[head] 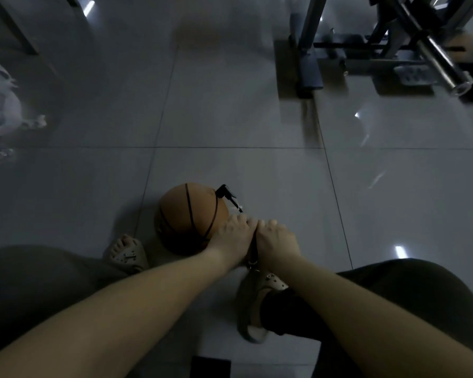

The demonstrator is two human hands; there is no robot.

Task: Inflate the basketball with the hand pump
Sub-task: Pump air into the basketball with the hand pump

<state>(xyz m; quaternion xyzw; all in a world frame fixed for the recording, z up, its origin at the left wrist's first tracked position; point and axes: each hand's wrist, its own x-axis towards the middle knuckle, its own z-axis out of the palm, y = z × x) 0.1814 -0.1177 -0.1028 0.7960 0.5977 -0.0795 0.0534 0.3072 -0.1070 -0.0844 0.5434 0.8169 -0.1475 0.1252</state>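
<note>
There is lots of open tiled floor (243, 118) past the basketball (186, 214). The ball and its black hose (230, 199) block the way right by the left hand (231, 237). The right hand (276, 241) has open floor on its right. The hand pump (253, 249) stands between both hands. A left sandal (127, 253) and a right sandal (257, 301) sit close below. A metal frame (393, 47) stands far off.

Left hand (231, 236) and right hand (276, 241) grip the pump (253, 252) beside the basketball (186, 214).
</note>
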